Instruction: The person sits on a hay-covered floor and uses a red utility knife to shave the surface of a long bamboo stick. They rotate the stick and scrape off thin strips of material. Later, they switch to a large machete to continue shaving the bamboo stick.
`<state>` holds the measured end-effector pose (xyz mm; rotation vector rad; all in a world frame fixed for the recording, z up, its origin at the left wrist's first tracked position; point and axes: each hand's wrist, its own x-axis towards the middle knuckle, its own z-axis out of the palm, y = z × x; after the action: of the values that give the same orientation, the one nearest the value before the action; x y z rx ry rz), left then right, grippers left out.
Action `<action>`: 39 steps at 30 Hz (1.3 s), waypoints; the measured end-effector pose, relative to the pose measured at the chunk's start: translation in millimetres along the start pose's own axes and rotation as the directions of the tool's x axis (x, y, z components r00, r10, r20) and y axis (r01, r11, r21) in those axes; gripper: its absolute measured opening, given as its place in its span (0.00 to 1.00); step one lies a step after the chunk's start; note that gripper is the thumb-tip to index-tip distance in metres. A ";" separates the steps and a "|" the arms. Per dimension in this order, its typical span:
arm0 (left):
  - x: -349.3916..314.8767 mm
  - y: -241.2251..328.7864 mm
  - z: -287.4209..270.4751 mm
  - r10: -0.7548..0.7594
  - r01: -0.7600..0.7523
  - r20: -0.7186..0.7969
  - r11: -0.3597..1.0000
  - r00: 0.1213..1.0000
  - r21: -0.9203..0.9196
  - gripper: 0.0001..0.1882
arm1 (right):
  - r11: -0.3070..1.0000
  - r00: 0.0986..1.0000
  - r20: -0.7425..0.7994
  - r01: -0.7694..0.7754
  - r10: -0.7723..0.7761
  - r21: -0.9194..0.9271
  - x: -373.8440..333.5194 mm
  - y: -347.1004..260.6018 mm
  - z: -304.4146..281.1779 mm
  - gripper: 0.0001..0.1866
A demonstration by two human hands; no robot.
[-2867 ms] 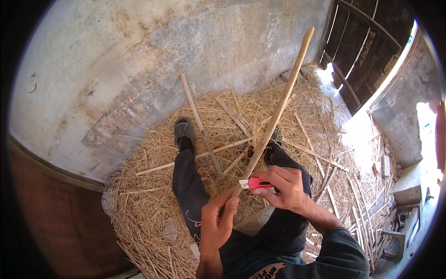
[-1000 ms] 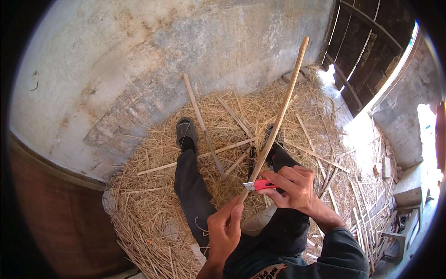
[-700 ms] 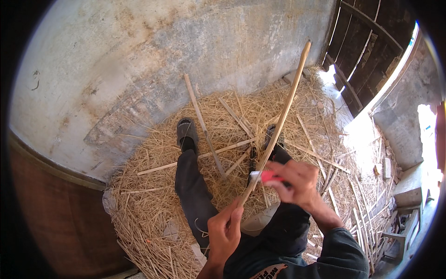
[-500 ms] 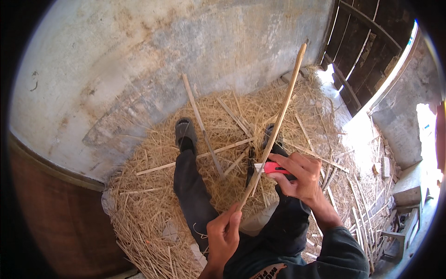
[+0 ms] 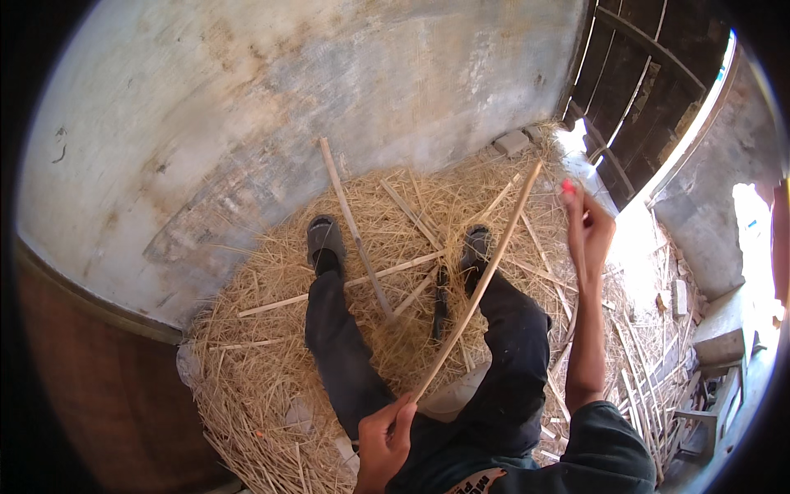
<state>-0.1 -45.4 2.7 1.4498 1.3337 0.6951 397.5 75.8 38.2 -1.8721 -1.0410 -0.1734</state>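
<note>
My left hand (image 5: 385,438) is closed on the near end of a long, thin bamboo strip (image 5: 475,303). The strip slants up and away to the right, over the space between my legs, its far tip free. At the far right, beyond that tip, my right hand (image 5: 591,229) is raised and closed on a red utility knife (image 5: 568,187). Only a small red part of the knife shows; my fingers hide the rest, and the blade cannot be made out. Knife and strip are apart.
Straw and shavings (image 5: 271,362) cover the floor around my feet. Several loose strips lie on it, one leaning on the wall (image 5: 271,107). A dark tool (image 5: 440,305) lies between my legs. A plank door (image 5: 634,90) stands far right, with a brick (image 5: 680,298) below it.
My right hand has moved with the knife from the middle of the strip up and away to the far right. The strip's far end has dropped lower; my left hand still holds it.
</note>
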 end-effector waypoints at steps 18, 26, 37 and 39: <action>47.4 29.6 -2.2 0.047 0.055 0.226 0.904 0.973 -0.424 0.25 | 0.985 0.907 0.389 0.119 -0.158 0.124 -46.7 -33.7 -13.5 0.14; 51.8 46.2 10.4 0.087 -0.033 0.106 0.902 0.991 -0.430 0.18 | 0.712 0.691 0.255 0.524 -0.676 0.468 -106.8 -67.3 -7.9 0.21; 53.3 42.8 19.3 0.184 -0.200 -0.080 0.938 0.980 -0.284 0.17 | 0.662 0.617 0.269 0.594 -0.739 0.457 -110.2 -73.5 -3.3 0.22; 54.4 42.6 18.7 0.226 -0.244 -0.105 0.944 0.968 -0.221 0.17 | 0.663 0.609 0.279 0.605 -0.742 0.441 -110.1 -73.6 -4.0 0.22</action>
<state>44.9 5.9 24.3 1.4147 1.1036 1.0389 276.6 21.7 33.0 -1.1494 -1.9738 -0.0185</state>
